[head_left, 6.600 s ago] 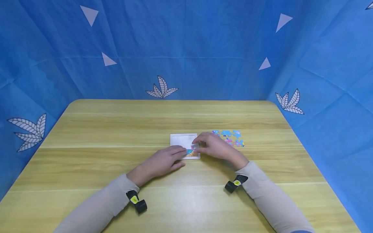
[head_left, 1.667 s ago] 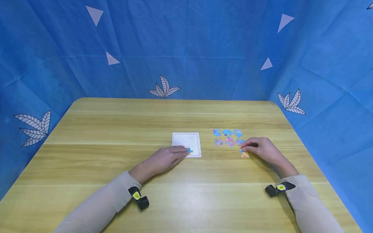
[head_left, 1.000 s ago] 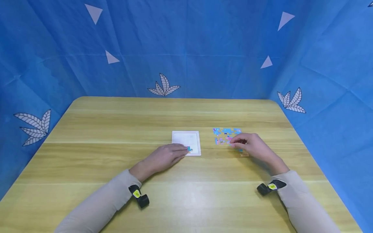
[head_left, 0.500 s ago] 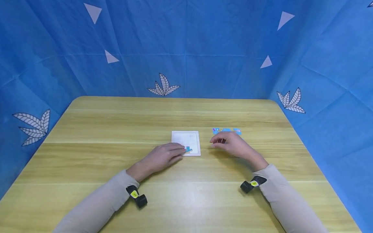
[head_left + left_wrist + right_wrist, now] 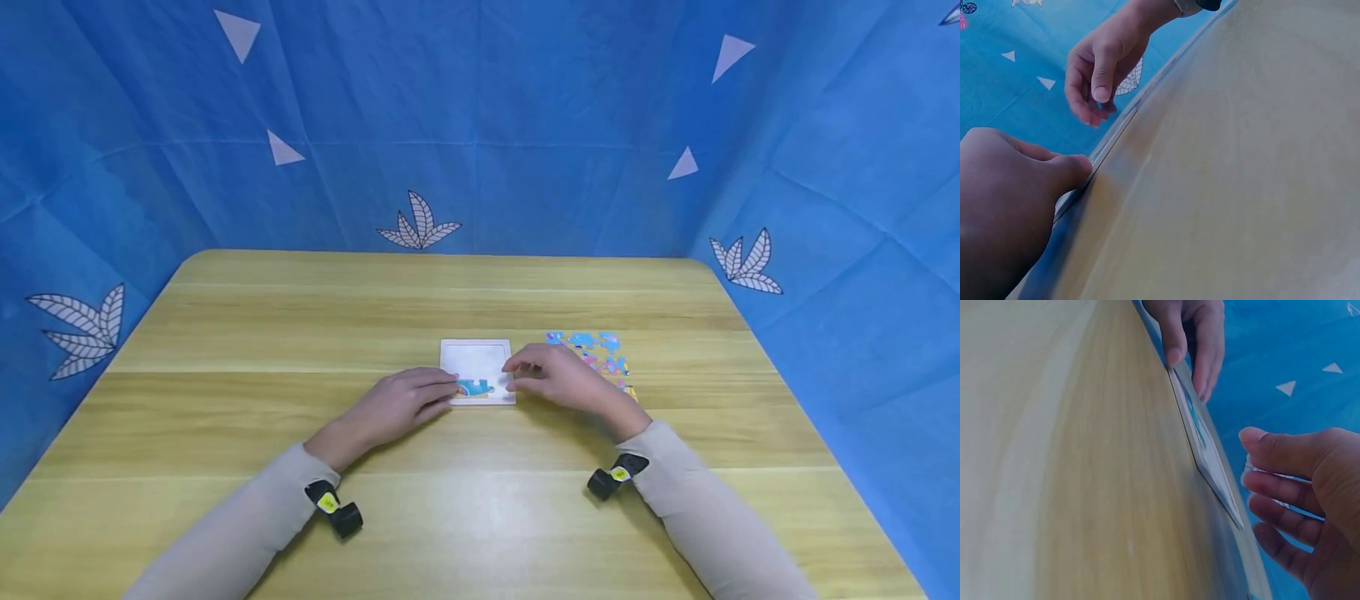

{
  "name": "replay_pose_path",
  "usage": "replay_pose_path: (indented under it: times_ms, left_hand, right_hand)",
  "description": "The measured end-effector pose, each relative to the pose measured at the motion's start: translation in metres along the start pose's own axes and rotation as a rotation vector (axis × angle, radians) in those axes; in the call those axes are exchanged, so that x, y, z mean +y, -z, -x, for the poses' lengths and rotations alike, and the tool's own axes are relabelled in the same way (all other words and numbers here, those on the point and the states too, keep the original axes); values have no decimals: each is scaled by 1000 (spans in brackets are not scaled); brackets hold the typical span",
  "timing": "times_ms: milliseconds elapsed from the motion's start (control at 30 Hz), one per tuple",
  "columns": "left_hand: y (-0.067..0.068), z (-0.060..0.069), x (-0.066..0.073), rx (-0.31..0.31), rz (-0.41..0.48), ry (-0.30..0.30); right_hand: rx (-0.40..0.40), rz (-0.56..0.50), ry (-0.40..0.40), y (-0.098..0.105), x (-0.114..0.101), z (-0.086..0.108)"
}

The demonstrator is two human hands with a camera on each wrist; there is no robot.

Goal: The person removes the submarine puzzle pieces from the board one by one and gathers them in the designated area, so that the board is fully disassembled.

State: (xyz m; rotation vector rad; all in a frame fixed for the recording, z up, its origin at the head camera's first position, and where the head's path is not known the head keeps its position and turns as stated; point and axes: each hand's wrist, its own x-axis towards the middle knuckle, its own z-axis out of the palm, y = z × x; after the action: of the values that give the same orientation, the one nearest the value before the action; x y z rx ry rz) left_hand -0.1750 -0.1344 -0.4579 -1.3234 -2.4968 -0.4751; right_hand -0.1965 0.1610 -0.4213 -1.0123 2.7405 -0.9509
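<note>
A small white square puzzle tray (image 5: 476, 342) lies mid-table. Along its front side, blue and orange jigsaw pieces (image 5: 474, 388) lie joined in a row. My left hand (image 5: 393, 408) rests at the tray's left side, fingers extended and fingertips beside the pieces. At the tray's right edge, my right hand (image 5: 564, 382) hovers with fingers gently bent. In the right wrist view, a gap shows between the thumb and fingertips of that right hand (image 5: 1322, 487), with no piece visible there. The tray (image 5: 1216, 465) appears nearly edge-on in that view.
Several loose jigsaw pieces (image 5: 582, 340), blue and pink, lie right of the tray, partly covered by my right hand. One orange-marked piece (image 5: 628, 389) sits nearer me. The wooden table (image 5: 480, 517) meets a blue printed curtain (image 5: 480, 167) at its far side.
My right hand has travelled left from the loose pieces to the tray's right edge. My left hand has slid slightly left, showing more of the pieces in the tray.
</note>
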Motion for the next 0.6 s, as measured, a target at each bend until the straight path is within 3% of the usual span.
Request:
replay_pose_path:
  times_ms: [267, 600]
  left_hand:
    - [0, 0, -1, -35, 29, 1]
    - [-2, 0, -4, -31, 1, -3]
  right_hand:
    - [-54, 80, 26, -11, -10, -12]
    - [-73, 160, 53, -21, -13, -19]
